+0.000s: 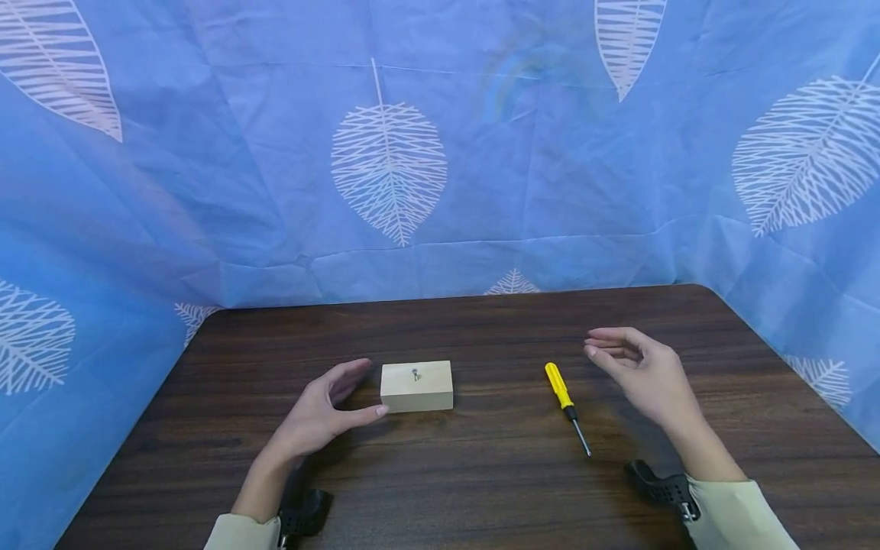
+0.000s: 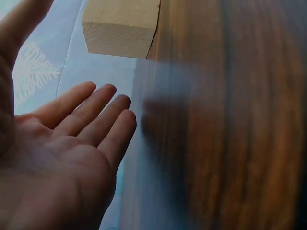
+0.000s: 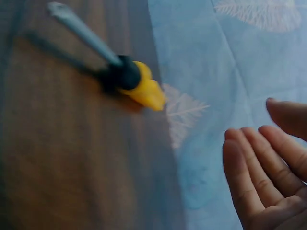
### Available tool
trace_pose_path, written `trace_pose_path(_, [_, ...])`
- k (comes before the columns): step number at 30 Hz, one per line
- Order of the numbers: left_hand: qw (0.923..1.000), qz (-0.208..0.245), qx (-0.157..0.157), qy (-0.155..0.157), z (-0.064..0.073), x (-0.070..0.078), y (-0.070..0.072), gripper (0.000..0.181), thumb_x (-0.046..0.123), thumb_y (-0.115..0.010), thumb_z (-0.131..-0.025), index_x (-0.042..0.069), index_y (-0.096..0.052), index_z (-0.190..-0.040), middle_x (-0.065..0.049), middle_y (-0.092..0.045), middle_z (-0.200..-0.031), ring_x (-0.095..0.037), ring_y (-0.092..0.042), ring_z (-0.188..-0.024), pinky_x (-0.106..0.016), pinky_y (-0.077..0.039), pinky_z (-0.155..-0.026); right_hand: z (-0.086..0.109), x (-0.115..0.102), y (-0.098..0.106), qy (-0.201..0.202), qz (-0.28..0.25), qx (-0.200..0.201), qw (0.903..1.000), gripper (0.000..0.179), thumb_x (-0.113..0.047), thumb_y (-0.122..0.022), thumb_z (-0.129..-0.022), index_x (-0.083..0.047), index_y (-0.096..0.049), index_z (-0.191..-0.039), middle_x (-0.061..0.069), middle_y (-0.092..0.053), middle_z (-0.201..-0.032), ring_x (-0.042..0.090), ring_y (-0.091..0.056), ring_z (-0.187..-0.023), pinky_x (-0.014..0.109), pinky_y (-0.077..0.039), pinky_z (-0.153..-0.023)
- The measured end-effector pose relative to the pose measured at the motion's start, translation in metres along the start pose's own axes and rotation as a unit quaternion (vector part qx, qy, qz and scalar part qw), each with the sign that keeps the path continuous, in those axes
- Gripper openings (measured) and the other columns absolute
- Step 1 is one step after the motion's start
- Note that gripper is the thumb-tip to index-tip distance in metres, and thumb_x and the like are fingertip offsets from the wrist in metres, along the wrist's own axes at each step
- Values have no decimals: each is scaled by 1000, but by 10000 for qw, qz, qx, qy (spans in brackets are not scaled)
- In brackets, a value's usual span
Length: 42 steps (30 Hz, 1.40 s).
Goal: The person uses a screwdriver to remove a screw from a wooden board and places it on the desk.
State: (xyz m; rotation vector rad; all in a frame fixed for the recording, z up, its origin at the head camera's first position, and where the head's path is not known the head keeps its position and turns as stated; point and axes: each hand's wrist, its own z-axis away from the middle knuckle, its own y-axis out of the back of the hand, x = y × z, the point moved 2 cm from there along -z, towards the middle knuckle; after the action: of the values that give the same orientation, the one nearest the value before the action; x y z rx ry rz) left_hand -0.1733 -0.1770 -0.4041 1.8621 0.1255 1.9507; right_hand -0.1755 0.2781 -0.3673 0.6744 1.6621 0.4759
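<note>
Screwdriver (image 1: pixel 570 411) lies on the desk (image 1: pixel 495 489), head view, left of the nearer right grip (image 1: pixel 639 370), long axis slanting, tip toward the person; left grip (image 1: pixel 319 412) is wide beside the wooden block (image 1: pixel 412 401). Left wrist view: palm empty. Right wrist view: right grip loose, empty, apart from the screwdriver.

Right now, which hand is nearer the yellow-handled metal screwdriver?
Right. The right hand is right of the screwdriver, apart from it; the left hand is farther off, left of the pale rectangular wooden block.
</note>
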Motion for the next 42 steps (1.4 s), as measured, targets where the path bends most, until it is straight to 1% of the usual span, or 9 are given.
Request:
trace_pose_path(4, [9985, 499, -202, -55, -1, -12, 2, 85, 27, -86, -95, 10, -40, -164, -13, -42, -172, -36, -37, -162, -49, -31, -132, -2, 22, -12, -542, -1174, -311, 9911, 52, -42, -70, -106, -4, -66, -140, -4, -81, -117, -5, -75, -98, 19, -61, -84])
trace_pose_path(8, [9919, 1116, -517, -305, -1, -21, 6, 78, 15, -79, -99, 9, -39, -165, -13, -42, -171, -34, -37, -161, -30, -40, -126, -4, 39, -23, -1040, -2365, -425, 9651, 47, -31, -73, -105, 3, -65, -136, -10, -83, -107, 6, -80, -96, 22, -63, -87])
trace_pose_path(11, [9871, 1365, -693, -470, -2, -24, 9, 79, 11, -79, -98, 7, -38, -166, -13, -44, -171, -34, -38, -161, -20, -43, -120, -5, 45, -27, -1181, -2627, -350, 9570, 41, -28, -74, -105, 2, -68, -132, -9, -83, -102, 5, -80, -92, 23, -64, -84])
trace_pose_path(15, [9873, 1340, -682, -508, -4, -24, 10, 81, 13, -81, -97, 6, -39, -165, -12, -46, -170, -34, -39, -160, -17, -44, -118, -6, 46, -26, -1174, -2667, -320, 9561, 38, -28, -74, -104, 1, -69, -129, -9, -83, -101, 5, -80, -91, 22, -64, -83])
trace_pose_path(20, [9906, 1142, -585, -462, -5, -22, 7, 79, 13, -84, -94, 10, -45, -163, -11, -47, -169, -34, -40, -160, -25, -42, -123, -6, 45, -26, -1243, -2273, -460, 9648, 43, -30, -71, -106, 1, -66, -134, -12, -82, -104, 3, -79, -92, 22, -64, -84])
trace_pose_path(27, [9969, 544, -425, -382, -5, -19, -1, 77, 20, -89, -90, 18, -52, -158, -8, -53, -164, -34, -46, -156, -53, -33, -131, -5, 37, -32, -1388, -697, -903, 9837, 60, -58, -72, -100, -6, -71, -132, -6, -79, -95, 15, -68, -81, 29, -57, -69])
trace_pose_path(33, [9990, 284, -262, -207, -7, -17, -6, 78, 21, -91, -89, 22, -53, -158, -6, -56, -161, -33, -49, -154, -58, -34, -130, -4, 27, -36, -1241, 326, -972, 9870, 69, -71, -71, -94, -10, -74, -127, 3, -79, -102, 18, -67, -88, 32, -50, -73])
trace_pose_path(36, [9996, 163, -196, -129, -7, -16, -7, 79, 23, -91, -89, 23, -53, -158, -6, -57, -160, -34, -49, -153, -60, -34, -128, -6, 23, -37, -1178, 508, -1003, 9867, 66, -70, -72, -94, -10, -74, -122, 4, -80, -105, 18, -68, -90, 32, -50, -75])
trace_pose_path(42, [10000, -70, 12, -8, -8, -11, -12, 77, 26, -91, -89, 21, -55, -157, -8, -62, -155, -34, -52, -148, -62, -37, -124, -10, 19, -39, -1060, 738, -922, 9873, 59, -63, -74, -96, -7, -76, -113, 3, -81, -93, 17, -67, -80, 32, -48, -70])
